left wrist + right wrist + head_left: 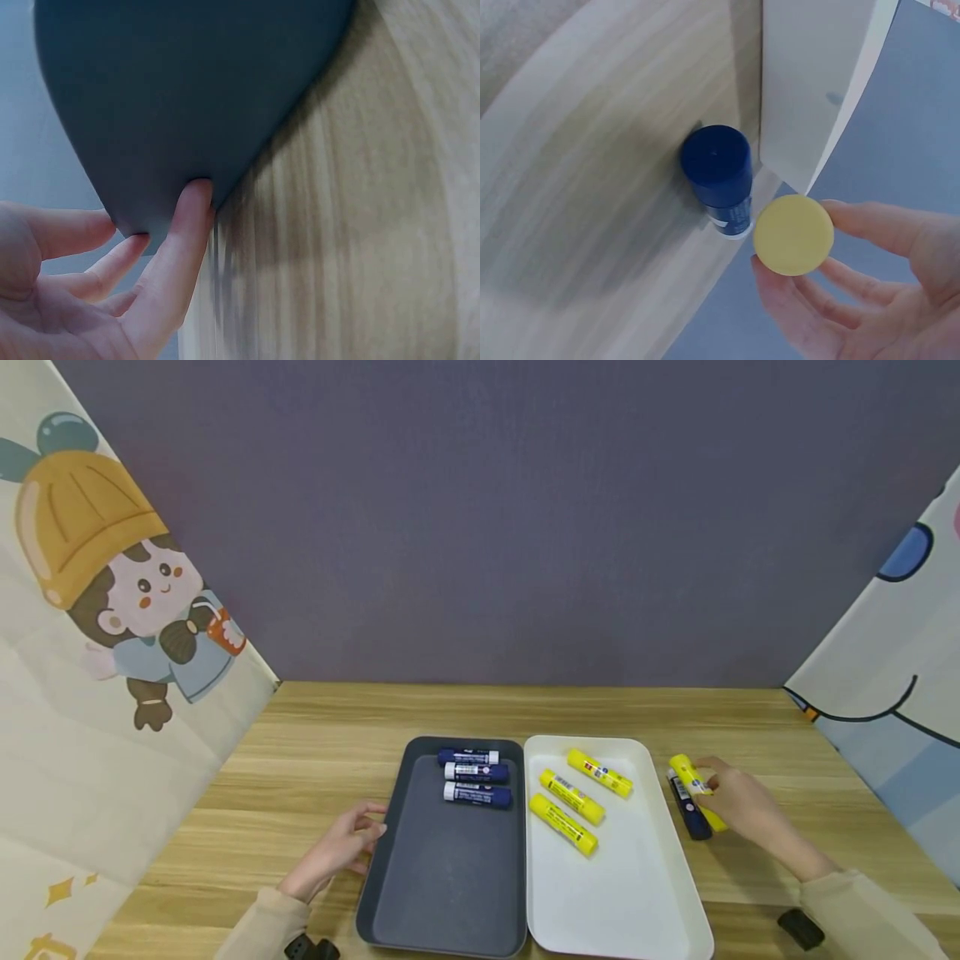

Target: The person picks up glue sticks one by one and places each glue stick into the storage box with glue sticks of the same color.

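Observation:
My right hand (738, 802) pinches a yellow glue stick (681, 766) between thumb and fingers, to the right of the white tray (615, 910). In the right wrist view its round yellow end (793, 235) faces the camera. Beside it a dark blue glue stick (692, 817) with a white end lies on the table, partly overlapped by the yellow one in the head view. My left hand (341, 847) rests with loosely bent fingers at the left side of the dark grey tray (442, 893). In the left wrist view, fingertips (196, 193) touch the tray's outer wall.
Three dark blue glue sticks (477, 795) lie at the far end of the grey tray. Three yellow glue sticks (564, 824) lie slantwise in the white tray. Both trays stand side by side on the wooden table (330, 727), with a grey-blue panel (525, 527) behind.

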